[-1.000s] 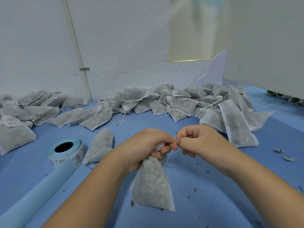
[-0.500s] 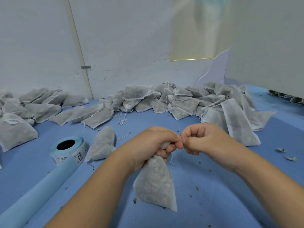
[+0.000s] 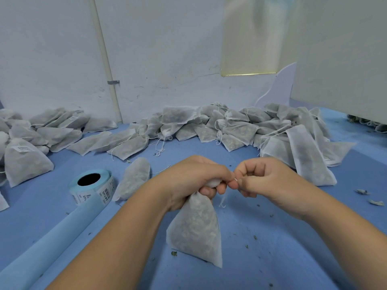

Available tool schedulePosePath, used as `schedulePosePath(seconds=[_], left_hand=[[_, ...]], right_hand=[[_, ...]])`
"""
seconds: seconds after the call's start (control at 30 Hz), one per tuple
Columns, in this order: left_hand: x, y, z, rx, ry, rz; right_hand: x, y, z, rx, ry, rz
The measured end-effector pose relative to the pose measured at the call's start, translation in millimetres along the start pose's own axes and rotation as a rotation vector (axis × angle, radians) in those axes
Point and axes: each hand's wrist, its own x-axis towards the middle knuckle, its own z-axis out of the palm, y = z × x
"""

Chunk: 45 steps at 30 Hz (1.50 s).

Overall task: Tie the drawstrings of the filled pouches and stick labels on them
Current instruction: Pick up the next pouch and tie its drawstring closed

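The left hand (image 3: 192, 181) has its grip clamped round the gathered neck of a filled pouch (image 3: 194, 233). The body of the pouch hangs down in front of the person, and its lower edge seems to rest on the blue worktop (image 3: 272, 248). The right hand (image 3: 263, 178), knuckles nearly touching the left, pinches the drawstring (image 3: 223, 200) between thumb and forefinger, and a short loose end dangles below both hands.

From where I stand this looks like the tightening or knotting of the cord; whether a knot has already formed I cannot tell, since the fingers hide it. To do it well, I would say the left hand should hold the neck bunched hard so nothing works out of the mouth — green crumbs already lie scattered on the worktop. The right hand should draw the cord sideways, close against the gather, rather than upward. The cord is thin and likely slippery, so a pinch right at the neck will serve better than one far along it. The fabric looks light, and a steady pull seems safer than a jerk.

The roll of labels (image 3: 92, 185) lies to the left, within reach, beside one loose pouch (image 3: 134, 178). A heap of untied pouches (image 3: 230, 126) waits against the wall — plenty left to do.
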Motion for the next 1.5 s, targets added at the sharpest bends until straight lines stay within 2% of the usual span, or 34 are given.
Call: schedulePosePath(seconds=[0.1, 0.37, 0.53, 0.77, 0.9, 1.17, 1.37, 1.5], left_hand=[[-2, 2, -2, 0.046, 0.014, 0.003], [-3, 9, 8, 0.310, 0.225, -0.007], [-1, 6, 13, 0.368, 0.310, -0.004], [0, 6, 20, 0.422, 0.342, 0.151], [-2, 7, 9, 0.456, 0.470, 0.244], [-6, 3, -7, -0.058, 0.143, 0.168], [-2, -3, -3, -0.140, 0.084, 0.145], [-1, -3, -2, -0.051, 0.158, 0.156]], right_hand=[[0, 0, -1, -0.005, -0.009, -0.001], [-3, 0, -3, -0.091, 0.024, 0.016], [-3, 1, 1, -0.186, 0.058, 0.006], [-3, 1, -9, -0.110, 0.034, 0.050], [-3, 2, -13, -0.131, -0.007, 0.075], [-3, -3, -5, 0.055, 0.123, -0.055], [-3, -11, 11, 0.118, 0.188, -0.146], [1, -8, 12, 0.088, 0.287, -0.112]])
